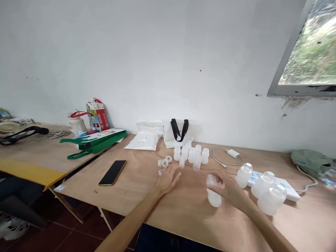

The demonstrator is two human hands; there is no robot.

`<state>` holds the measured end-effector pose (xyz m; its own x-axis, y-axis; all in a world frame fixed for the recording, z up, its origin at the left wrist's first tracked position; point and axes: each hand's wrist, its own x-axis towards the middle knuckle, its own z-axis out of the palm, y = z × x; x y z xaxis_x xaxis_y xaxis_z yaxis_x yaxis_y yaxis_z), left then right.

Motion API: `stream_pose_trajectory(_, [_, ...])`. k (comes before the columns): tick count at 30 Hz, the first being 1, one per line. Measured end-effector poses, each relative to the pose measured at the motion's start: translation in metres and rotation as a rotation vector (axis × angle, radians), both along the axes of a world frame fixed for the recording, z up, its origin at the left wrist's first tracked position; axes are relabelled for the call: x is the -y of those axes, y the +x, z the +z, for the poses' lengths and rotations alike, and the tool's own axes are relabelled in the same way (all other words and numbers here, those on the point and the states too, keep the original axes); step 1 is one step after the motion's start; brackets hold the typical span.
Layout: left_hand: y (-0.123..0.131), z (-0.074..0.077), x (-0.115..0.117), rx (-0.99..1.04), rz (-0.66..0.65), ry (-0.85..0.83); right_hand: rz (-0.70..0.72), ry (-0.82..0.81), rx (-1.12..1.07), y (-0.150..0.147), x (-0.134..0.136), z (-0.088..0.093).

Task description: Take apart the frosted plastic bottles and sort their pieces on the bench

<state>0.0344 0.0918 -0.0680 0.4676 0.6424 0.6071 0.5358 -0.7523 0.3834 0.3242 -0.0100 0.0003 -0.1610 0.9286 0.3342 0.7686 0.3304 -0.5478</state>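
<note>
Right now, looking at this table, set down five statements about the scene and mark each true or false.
1. The right hand grips a translucent bottle. True.
2. The left hand holds the phone. False: the left hand is near small rings; the phone lies on the table.
3. The white bag has red handles. False: the white bag's handles are black.
4. A white charger lies right of that bag. True.
5. The window is upper left. False: the window is upper right.

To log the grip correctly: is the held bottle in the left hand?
No, the right hand holds the bottle, while the left hand is near the small rings.
</note>
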Motion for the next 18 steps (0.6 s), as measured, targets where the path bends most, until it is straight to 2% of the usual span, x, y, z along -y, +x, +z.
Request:
stream_pose_trajectory(4, [0.007,0.006,0.014,-0.119,-0.095,-0.053,0.048,-0.035,-0.338,-0.043,-0.019,-0.031])
stream_pose_trajectory(8, [0.007,0.012,0.019,-0.149,-0.14,-0.18,0.141,-0.213,-0.375,-0.059,-0.026,-0.054])
stream_pose_trajectory(12, [0.014,0.01,0.025,-0.151,-0.166,-0.307,0.183,-0.16,-0.24,-0.062,-0.021,-0.049])
stream_pose_trajectory(15, [0.022,0.007,0.026,-0.086,-0.152,-0.373,0.211,-0.137,-0.034,-0.062,-0.025,-0.038])
stream_pose_trajectory(18, [0.027,0.005,0.021,-0.044,-0.155,-0.39,0.299,-0.142,0.179,-0.064,-0.036,-0.033])
